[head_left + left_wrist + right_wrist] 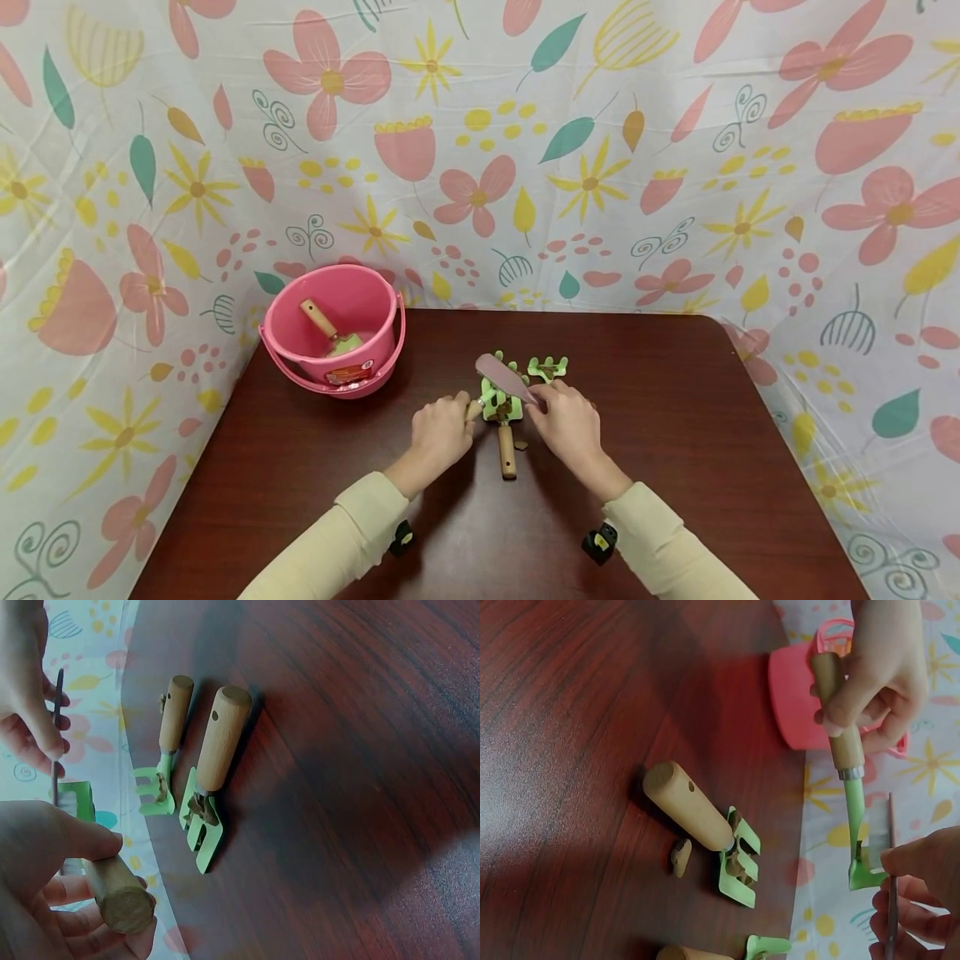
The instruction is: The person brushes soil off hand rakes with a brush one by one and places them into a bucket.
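My left hand [442, 429] grips the wooden handle of a green-headed garden rake [847, 754], lifted over the table. In my right hand [567, 421] is a brush with a flat pinkish handle [507, 377]; its pale bristles [879, 831] are at the rake's head. Below them lies a green garden fork [507, 450] with a wooden handle and brown clumps between its tines. Farther right rests a smaller green fork [547, 367], also with brown bits; my right hand hides its handle in the head view.
A pink bucket [330, 292] stands at the back left, holding a wooden-handled tool [321, 320] with a green head. One loose brown lump [680, 857] lies beside the fork on the dark wooden table [660, 400]. Flower-patterned cloth [480, 125] hangs behind the table.
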Demonstrator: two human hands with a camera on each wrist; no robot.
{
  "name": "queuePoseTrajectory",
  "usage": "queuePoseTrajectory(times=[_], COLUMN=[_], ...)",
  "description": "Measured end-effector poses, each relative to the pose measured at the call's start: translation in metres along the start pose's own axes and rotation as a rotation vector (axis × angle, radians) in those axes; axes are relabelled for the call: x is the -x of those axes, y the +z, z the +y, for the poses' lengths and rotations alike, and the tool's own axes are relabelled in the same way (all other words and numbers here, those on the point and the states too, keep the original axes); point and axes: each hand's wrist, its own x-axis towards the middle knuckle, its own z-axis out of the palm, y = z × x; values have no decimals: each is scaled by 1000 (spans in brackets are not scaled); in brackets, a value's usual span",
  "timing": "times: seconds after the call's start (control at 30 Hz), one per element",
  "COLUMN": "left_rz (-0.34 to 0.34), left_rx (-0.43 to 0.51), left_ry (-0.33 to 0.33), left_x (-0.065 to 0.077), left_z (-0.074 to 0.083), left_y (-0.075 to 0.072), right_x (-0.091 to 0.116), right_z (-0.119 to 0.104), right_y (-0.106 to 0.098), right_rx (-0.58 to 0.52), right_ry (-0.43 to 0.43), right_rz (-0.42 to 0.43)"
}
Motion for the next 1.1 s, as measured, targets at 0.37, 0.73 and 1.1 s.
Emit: queuePoseTrajectory(times=[0.37,0.73,1.1], left_rz=[12,27,53], left_rx=[-18,-33,-43], left_ry=[-4,-33,-56], left_x=[1,-1,-6], left_z=[6,4,-1], left_y=[0,-1,-5], right_x=[2,0,0], right_z=[-5,-11,-12], right_y=[4,0,-5], right_rx=[77,76,77], right_ry=[-3,18,33], right_rz=[42,11,-8])
